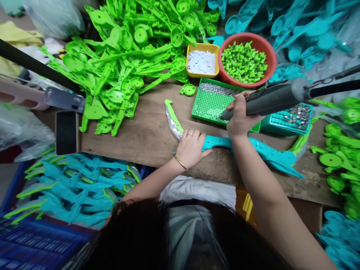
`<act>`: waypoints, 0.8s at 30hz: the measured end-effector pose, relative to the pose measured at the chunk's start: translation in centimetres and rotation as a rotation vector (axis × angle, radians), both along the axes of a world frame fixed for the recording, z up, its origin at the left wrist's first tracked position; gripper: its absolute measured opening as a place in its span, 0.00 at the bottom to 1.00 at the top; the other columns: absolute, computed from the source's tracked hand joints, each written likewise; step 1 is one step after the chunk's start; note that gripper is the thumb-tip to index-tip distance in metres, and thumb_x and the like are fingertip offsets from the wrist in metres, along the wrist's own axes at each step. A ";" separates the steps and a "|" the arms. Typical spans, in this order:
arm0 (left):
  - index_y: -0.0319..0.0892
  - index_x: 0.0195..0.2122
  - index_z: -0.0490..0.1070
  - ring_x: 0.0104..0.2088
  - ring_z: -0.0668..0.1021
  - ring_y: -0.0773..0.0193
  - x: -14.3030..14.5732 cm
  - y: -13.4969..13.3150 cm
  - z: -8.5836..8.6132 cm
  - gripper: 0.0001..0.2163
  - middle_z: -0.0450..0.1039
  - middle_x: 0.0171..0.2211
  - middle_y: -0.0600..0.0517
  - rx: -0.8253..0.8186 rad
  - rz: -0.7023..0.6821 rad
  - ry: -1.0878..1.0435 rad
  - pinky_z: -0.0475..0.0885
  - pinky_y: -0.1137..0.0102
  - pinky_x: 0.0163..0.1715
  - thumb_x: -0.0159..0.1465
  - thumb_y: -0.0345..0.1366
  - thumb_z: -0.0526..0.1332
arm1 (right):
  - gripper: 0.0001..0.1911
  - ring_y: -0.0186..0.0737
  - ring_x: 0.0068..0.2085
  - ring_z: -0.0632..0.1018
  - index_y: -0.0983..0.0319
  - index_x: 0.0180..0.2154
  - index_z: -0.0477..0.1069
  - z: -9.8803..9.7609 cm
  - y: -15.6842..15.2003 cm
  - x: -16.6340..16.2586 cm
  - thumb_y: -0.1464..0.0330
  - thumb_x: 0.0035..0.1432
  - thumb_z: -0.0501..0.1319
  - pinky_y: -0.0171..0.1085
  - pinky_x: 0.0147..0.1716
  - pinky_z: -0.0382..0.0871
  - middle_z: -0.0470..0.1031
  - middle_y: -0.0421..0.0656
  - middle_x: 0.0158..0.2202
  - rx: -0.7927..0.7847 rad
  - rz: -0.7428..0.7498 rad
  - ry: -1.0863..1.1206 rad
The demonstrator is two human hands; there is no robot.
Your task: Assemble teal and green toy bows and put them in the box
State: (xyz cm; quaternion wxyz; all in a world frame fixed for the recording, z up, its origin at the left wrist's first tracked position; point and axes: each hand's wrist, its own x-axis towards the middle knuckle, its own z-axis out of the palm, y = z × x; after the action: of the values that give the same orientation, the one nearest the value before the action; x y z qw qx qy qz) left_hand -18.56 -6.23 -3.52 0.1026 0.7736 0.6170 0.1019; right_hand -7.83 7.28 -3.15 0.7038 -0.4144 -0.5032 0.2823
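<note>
Here, right hand (242, 119) wrapped round driver (274, 96), tip (225, 114) at tray (207, 101); blue piece (218, 141) crosswise bodyward, left hand (192, 148) clasping it left of middle

Matt wd bench (149, 138), smooth plas. teal pc (219, 141)

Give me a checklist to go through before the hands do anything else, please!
1. Left hand on the long blue piece: ok, it lies over one end.
2. Right hand around the grey power tool: ok, it's gripping it.
3. Little silver pieces in the green tray: ok, lots gathered along its far side.
4. Silver piece on the tool's tip: cannot tell, too small to see.
5. Tool's tip at the blue piece: not ok, it's pointing down at the tray instead.
</note>
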 end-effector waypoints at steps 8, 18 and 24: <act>0.39 0.45 0.71 0.44 0.69 0.51 0.1 0.3 -0.1 0.24 0.68 0.40 0.45 -0.027 0.036 -0.020 0.61 0.60 0.48 0.59 0.55 0.62 | 0.08 0.30 0.19 0.69 0.56 0.35 0.67 3.6 -2.1 0.6 0.61 0.55 0.62 0.36 0.19 0.66 0.70 0.37 0.30 0.049 0.006 0.050; 0.39 0.44 0.72 0.46 0.69 0.51 0.1 0.3 0.2 0.22 0.68 0.42 0.45 -0.049 0.055 -0.057 0.61 0.61 0.49 0.57 0.52 0.65 | 0.12 0.27 0.20 0.71 0.53 0.37 0.69 3.8 -8.6 1.1 0.60 0.51 0.67 0.32 0.19 0.69 0.73 0.33 0.32 -0.082 0.347 0.051; 0.38 0.44 0.72 0.46 0.69 0.51 0.0 0.7 0.1 0.21 0.69 0.42 0.45 -0.070 0.046 -0.057 0.61 0.60 0.49 0.58 0.51 0.64 | 0.12 0.27 0.21 0.70 0.54 0.39 0.67 1.0 -8.0 1.5 0.63 0.53 0.67 0.33 0.21 0.69 0.67 0.32 0.28 -0.112 0.428 0.000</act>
State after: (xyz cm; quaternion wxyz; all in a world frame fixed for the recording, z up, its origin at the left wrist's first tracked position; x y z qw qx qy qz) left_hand -18.56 -5.54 -3.45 0.1449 0.7517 0.6348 0.1046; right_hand -6.29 -0.76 -2.17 0.6037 -0.3368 -0.5633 0.4526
